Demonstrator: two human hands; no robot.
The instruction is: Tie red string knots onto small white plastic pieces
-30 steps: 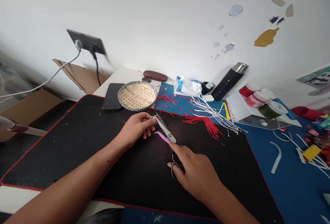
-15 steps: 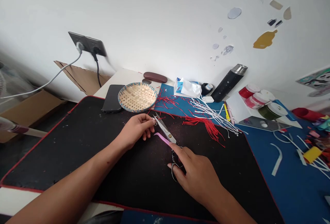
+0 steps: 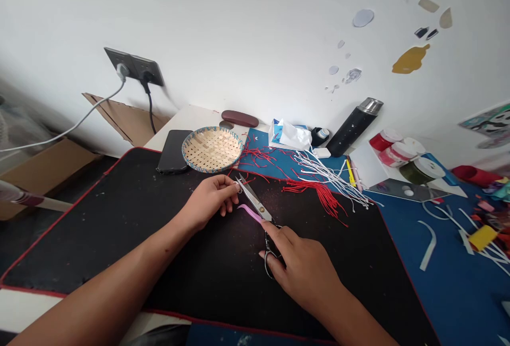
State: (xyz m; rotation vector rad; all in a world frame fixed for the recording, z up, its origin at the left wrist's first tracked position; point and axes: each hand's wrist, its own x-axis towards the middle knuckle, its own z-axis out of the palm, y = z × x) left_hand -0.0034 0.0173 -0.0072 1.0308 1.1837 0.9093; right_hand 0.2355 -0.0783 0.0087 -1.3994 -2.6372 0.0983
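Note:
My right hand (image 3: 303,266) grips the dark handles of a pair of scissors (image 3: 257,209), whose steel blades point up and left over the black mat (image 3: 99,229). My left hand (image 3: 211,197) pinches something small and pale at the blade tips; I cannot make out what it is. A pink strip (image 3: 249,212) lies on the mat just under the blades. Beyond them lie a bundle of red cords (image 3: 322,194) and a bundle of white cords (image 3: 334,176).
A woven basket (image 3: 212,148) and a black phone (image 3: 173,150) sit at the mat's far edge. A tissue pack (image 3: 290,133), a black flask (image 3: 354,125), tape rolls (image 3: 414,162) and paper scraps crowd the blue mat (image 3: 450,282) to the right. Wall socket with cables at left.

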